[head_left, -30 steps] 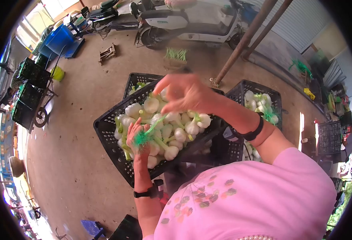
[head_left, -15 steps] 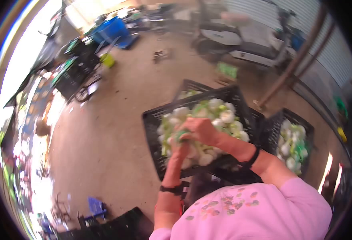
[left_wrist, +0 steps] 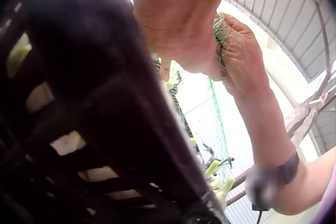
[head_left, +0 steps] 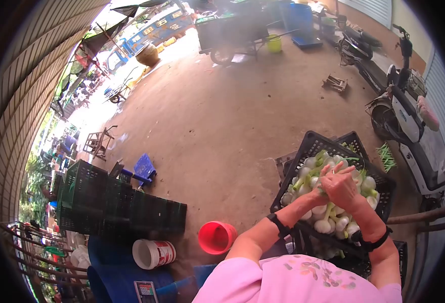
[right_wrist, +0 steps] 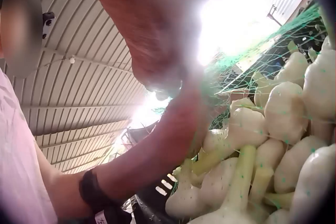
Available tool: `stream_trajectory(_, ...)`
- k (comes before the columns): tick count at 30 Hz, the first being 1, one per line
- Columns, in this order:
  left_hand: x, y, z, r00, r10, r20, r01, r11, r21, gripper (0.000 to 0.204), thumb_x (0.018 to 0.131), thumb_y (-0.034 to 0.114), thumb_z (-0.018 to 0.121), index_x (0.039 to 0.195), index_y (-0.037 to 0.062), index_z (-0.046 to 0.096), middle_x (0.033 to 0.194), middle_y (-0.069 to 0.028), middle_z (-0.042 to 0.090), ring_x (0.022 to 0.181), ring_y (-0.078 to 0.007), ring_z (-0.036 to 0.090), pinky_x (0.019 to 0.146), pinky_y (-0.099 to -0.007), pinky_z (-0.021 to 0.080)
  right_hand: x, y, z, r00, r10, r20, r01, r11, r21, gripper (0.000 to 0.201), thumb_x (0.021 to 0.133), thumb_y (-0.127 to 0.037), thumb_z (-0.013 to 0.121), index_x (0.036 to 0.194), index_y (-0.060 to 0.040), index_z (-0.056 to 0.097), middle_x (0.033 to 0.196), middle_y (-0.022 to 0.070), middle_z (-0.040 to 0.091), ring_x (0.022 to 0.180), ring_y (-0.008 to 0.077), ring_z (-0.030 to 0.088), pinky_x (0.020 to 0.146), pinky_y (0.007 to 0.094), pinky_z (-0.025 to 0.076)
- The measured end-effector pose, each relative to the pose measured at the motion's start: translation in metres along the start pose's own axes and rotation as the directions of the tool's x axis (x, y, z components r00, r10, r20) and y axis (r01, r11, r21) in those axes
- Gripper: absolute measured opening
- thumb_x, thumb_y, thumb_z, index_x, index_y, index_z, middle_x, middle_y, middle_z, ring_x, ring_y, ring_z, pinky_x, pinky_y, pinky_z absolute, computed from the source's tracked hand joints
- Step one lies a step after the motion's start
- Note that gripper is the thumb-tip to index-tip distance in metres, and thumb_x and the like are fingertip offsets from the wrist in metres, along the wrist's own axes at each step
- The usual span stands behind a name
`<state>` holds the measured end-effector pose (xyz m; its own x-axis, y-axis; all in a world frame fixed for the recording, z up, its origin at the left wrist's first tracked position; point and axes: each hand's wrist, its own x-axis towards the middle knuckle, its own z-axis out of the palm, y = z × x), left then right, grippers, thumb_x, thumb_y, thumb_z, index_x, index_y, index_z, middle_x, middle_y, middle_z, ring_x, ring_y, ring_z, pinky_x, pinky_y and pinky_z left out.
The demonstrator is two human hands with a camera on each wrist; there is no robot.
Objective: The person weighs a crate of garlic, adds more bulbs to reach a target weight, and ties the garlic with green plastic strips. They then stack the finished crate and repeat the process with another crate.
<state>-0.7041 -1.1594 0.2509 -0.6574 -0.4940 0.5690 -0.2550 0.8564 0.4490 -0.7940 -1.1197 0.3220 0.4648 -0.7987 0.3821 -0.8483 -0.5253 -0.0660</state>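
Right hand (head_left: pixel 341 188) gripped green fine-mesh netting (right_wrist: pixel 239 58) against the left hand (left_wrist: pixel 178 24), whose own grip could not be determined. Netting extended over white, green-stemmed garlic bulbs (right_wrist: pixel 286 111) heaped in a black, perforated plastic crate (head_left: pixel 317 143).

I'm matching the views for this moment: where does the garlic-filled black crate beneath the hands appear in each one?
Head: lower right, the crate tilted in the picture.
Left wrist: its slotted wall fills much of the left side, blurred and close.
Right wrist: only a slotted part shows, low and left of centre.
Shared landmark: the garlic, partly visible in all three.
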Motion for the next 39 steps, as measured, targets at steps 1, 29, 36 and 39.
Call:
stream_trajectory(1,-0.001,-0.003,0.006,1.000,-0.006,-0.008,0.006,0.998,-0.061,0.049,0.081,0.028,0.057,0.128,0.0185,0.047,0.137,-0.0074,0.041,0.125,-0.0180,0.042,0.106,-0.0462,0.024,0.003,0.003,-0.001,0.999,-0.022,0.046,0.021,0.999,0.027,0.003,0.070,-0.007,0.056,0.071,-0.0057,0.054,0.067,0.0102,0.057,0.059,0.0250,0.060,0.052,0.0346,0.046)
stream_trajectory(29,-0.005,0.000,0.013,0.996,0.055,0.075,-0.034,0.965,-0.261,0.040,0.094,0.014,0.047,0.134,0.0085,0.045,0.137,-0.0050,0.046,0.112,-0.0145,0.054,0.091,-0.0286,0.041,-0.112,0.056,-0.037,0.298,0.895,-0.332,-0.219,0.403,0.888,0.023,0.092,-0.014,0.053,0.114,-0.0079,0.050,0.089,0.0052,0.064,0.055,0.0061,0.048,0.050,0.0204,0.044)
stream_trajectory(36,-0.008,-0.001,0.011,0.986,-0.054,0.156,0.073,0.991,-0.116,0.034,0.096,0.024,0.041,0.125,0.0139,0.055,0.131,-0.0078,0.048,0.111,-0.0238,0.053,0.090,-0.0352,0.041,-0.086,0.042,0.036,0.700,0.697,-0.155,-0.512,0.642,0.571,0.020,0.079,-0.009,0.062,0.098,-0.0071,0.057,0.085,0.0100,0.067,0.080,0.0284,0.065,0.070,0.0348,0.051)
stream_trajectory(39,-0.006,0.002,0.018,0.995,-0.085,0.049,0.090,0.990,-0.110,0.030,0.089,0.013,0.048,0.116,0.0086,0.058,0.107,-0.0112,0.063,0.102,-0.0236,0.059,0.086,-0.0361,0.041,-0.097,0.031,0.026,0.695,0.681,-0.231,-0.483,0.680,0.552,0.019,0.079,-0.011,0.063,0.098,-0.0074,0.058,0.085,0.0110,0.066,0.080,0.0290,0.064,0.068,0.0365,0.050)
